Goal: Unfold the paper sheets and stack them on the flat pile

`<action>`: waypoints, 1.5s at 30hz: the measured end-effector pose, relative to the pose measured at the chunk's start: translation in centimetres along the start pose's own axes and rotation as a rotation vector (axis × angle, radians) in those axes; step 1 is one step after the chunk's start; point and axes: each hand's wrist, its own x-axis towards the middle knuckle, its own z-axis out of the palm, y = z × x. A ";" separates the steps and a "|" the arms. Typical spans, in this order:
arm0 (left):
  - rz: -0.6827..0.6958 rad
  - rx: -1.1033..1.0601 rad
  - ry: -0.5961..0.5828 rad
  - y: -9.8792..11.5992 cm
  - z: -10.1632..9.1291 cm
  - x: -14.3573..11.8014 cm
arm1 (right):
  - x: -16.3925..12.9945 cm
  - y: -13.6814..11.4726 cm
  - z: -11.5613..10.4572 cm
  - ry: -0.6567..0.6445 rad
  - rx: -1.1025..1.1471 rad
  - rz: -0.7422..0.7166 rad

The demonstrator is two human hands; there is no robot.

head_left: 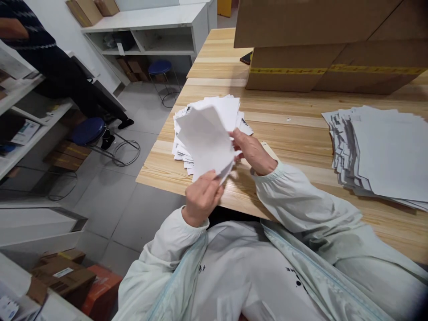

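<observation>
Between my two hands is a folded white paper [205, 138], tilted above the table and slightly blurred. My left hand [203, 196] pinches its near corner with closed fingers. On the paper's right edge, my right hand [252, 151] grips with thumb and fingers. Beneath and behind it lies an uneven pile of white papers [229, 109] with some printed edges, close to the table's left corner. A larger stack of folded white sheets [394, 151] rests at the right, apart from both hands.
Large cardboard boxes [287, 69] with yellow tape stand at the back of the wooden table [287, 104]. A dark phone [246, 58] lies beside them. To the left are blue stools [88, 130], shelves [160, 26] and a standing person [63, 67]. Cartons [67, 274] sit at lower left.
</observation>
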 end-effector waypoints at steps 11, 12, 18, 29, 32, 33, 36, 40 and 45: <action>-0.353 -0.409 0.117 1.2 0.7 0.3 | -7.2 5.2 -5.1 0.144 0.254 0.164; -0.462 -0.496 0.134 0.9 0.8 0.6 | -7.7 5.2 -5.3 0.147 0.252 0.171; -0.757 -0.812 0.104 1.5 3.5 0.7 | -8.9 4.9 -5.4 0.109 0.170 0.189; -0.542 -0.615 0.480 -3.3 -1.6 2.3 | -8.3 4.7 -6.5 0.499 0.315 0.146; -0.563 -0.909 0.324 -5.0 -4.0 2.8 | -8.2 4.4 -7.1 0.550 0.236 0.119; -0.592 -1.026 0.316 -5.0 -4.1 2.7 | -8.2 4.4 -7.2 0.553 0.216 0.122; -0.699 -1.264 0.295 -3.9 -2.7 2.1 | -8.4 4.5 -7.1 0.572 0.141 0.125; -0.891 -1.196 0.259 -2.2 -0.2 1.7 | -8.6 4.8 -7.1 0.582 0.023 0.084; -0.952 -1.172 0.224 -1.8 0.5 1.9 | -8.7 4.6 -7.1 0.523 -0.045 0.030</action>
